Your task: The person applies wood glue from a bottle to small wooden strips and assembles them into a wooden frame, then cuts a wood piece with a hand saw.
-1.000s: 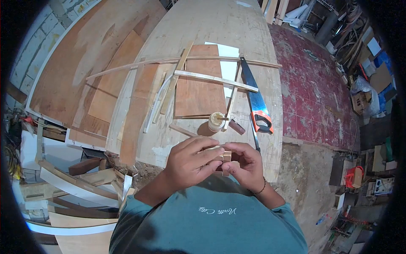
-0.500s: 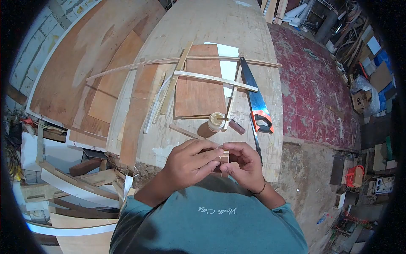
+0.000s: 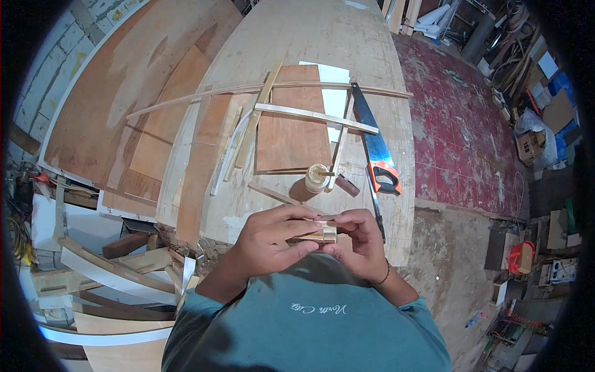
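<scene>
Close to my chest, at the table's near edge, I hold a small wooden block-like piece [image 3: 326, 233] with light, stepped faces. My left hand [image 3: 268, 240] is closed around its left end, fingers along the top and thumb below. On the other end, my right hand [image 3: 361, 242] grips with bent fingers and thumb. Parts of the piece are hidden by my fingers. Just beyond my hands stands an open jar [image 3: 315, 181] with a stick across its mouth. A small dark reddish block [image 3: 348, 185] lies to the jar's right.
A handsaw [image 3: 372, 133] with an orange-and-black handle lies at the table's right side. Long wooden strips [image 3: 316, 116] cross over a brown plywood panel [image 3: 294, 139] and a white sheet [image 3: 334, 74]. Larger boards [image 3: 124, 105] lean at left; curved wooden parts [image 3: 111, 273] are below them.
The wooden piece has turned between my hands, so more of its light upper face shows. My fingers have shifted slightly on it; the things on the table stay put.
</scene>
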The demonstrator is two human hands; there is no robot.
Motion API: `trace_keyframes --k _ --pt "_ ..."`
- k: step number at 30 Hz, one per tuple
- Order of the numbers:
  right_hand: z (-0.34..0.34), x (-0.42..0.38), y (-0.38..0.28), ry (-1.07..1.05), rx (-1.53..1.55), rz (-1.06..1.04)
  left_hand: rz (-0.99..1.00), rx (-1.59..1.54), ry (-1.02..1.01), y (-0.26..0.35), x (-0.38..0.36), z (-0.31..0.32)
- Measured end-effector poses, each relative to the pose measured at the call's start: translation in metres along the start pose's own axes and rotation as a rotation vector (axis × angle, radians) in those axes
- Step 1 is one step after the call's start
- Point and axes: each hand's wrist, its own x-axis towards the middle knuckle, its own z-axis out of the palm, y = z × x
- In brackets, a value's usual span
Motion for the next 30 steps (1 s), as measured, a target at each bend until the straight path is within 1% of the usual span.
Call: trace_keyframes --k 6,8,11,15,17,23,27,30 --pt "-0.005 -0.001 -0.001 -0.034 -0.072 0.001 0.018 0.014 0.013 0.001 -0.001 0.001" --pt "-0.006 -0.001 -0.001 -0.023 -0.206 -0.066 0.018 0.011 0.017 0.001 -0.003 0.002" --pt "-0.003 0.006 -0.012 -0.051 -0.267 -0.121 0.012 0.004 0.012 0.003 -0.004 0.003" --pt "-0.004 0.008 -0.018 -0.081 -0.342 -0.127 0.013 0.0 0.017 0.003 -0.006 0.004" --pt "-0.004 0.01 -0.019 -0.099 -0.391 -0.163 0.031 0.001 0.03 0.002 -0.006 0.004" --pt "-0.006 0.008 -0.019 -0.111 -0.387 -0.117 -0.003 -0.006 0.037 0.004 -0.007 0.007" --pt "-0.005 0.008 -0.019 -0.109 -0.398 -0.117 -0.017 -0.011 0.03 0.003 -0.009 0.007" --pt "-0.006 0.006 -0.016 -0.074 -0.381 -0.13 -0.013 -0.034 0.064 0.004 -0.01 0.006"
